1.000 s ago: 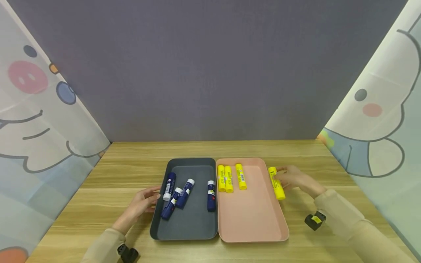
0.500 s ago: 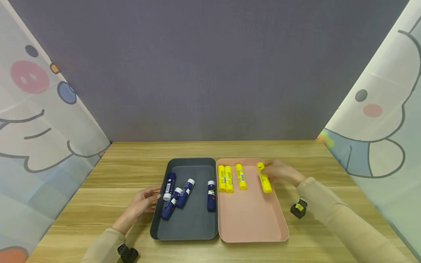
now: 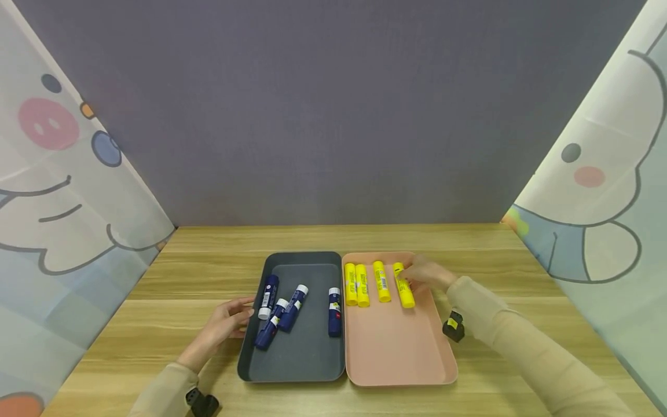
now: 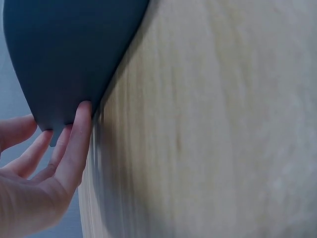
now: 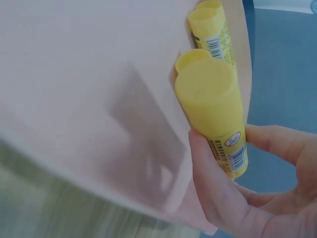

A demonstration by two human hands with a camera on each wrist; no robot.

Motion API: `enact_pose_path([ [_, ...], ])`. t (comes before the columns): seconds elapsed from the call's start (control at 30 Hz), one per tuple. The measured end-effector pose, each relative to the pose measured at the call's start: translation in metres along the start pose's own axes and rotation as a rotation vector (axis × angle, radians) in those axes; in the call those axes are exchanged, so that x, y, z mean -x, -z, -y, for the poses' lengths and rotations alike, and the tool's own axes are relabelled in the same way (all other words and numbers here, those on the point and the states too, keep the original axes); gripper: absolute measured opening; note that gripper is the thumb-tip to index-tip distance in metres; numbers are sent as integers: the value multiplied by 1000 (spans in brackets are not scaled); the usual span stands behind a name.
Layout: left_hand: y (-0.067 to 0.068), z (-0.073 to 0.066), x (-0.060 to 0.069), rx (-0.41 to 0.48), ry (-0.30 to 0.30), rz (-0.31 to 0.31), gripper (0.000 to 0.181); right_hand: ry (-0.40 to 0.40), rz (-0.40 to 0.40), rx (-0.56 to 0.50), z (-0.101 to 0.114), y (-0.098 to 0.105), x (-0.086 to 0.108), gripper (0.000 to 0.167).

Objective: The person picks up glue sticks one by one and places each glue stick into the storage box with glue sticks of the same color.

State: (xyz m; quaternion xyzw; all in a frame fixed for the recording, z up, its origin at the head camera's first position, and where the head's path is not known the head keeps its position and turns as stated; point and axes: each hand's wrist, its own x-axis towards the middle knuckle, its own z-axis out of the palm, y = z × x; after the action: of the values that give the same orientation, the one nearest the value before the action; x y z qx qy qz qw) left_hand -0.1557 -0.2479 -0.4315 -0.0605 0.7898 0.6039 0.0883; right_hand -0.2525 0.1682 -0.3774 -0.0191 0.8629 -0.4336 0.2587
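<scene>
My right hand [image 3: 428, 272] pinches a yellow glue stick [image 3: 403, 295] between thumb and fingers, over the upper right of the pink tray [image 3: 398, 359]. In the right wrist view the held glue stick [image 5: 210, 109] is tilted, its round end towards the camera and its shadow on the tray. Three other yellow glue sticks [image 3: 382, 282] lie to its left in the tray. My left hand [image 3: 224, 321] rests its fingertips against the left wall of the dark grey tray [image 3: 312, 362]. In the left wrist view, fairly straight fingers [image 4: 79, 144] touch the tray's outer side.
Several dark blue glue sticks with white ends [image 3: 293, 308] lie in the grey tray; one is by its right wall. Both trays stand side by side on a wooden table [image 3: 484, 255]. A grey panel [image 3: 333, 116] rises behind, with printed cloth at either side.
My right hand has carried the yellow glue stick leftwards, from outside the pink tray's right edge to over the tray, beside the other three. The left hand stays put at the grey tray.
</scene>
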Motion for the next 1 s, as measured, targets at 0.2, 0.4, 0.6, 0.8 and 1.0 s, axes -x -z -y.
enact_pose_path([
  [0.2, -1, 1, -1, 8, -9, 4, 44, -35, -26, 25, 3, -7, -7, 37],
  [0.4, -1, 2, -1, 17, -9, 13, 44, -62, -58, 60, 2, -11, -11, 30],
  [0.6, 0, 1, 0, 15, -8, 9, 43, -80, -63, 62, 1, -13, -11, 33],
  [0.8, 0, 1, 0, 12, -4, 3, 43, -89, -79, 59, 1, -15, -13, 32],
  [1.0, 0, 2, 0, 12, 0, -1, 43, -118, -88, 60, 2, -17, -17, 35],
])
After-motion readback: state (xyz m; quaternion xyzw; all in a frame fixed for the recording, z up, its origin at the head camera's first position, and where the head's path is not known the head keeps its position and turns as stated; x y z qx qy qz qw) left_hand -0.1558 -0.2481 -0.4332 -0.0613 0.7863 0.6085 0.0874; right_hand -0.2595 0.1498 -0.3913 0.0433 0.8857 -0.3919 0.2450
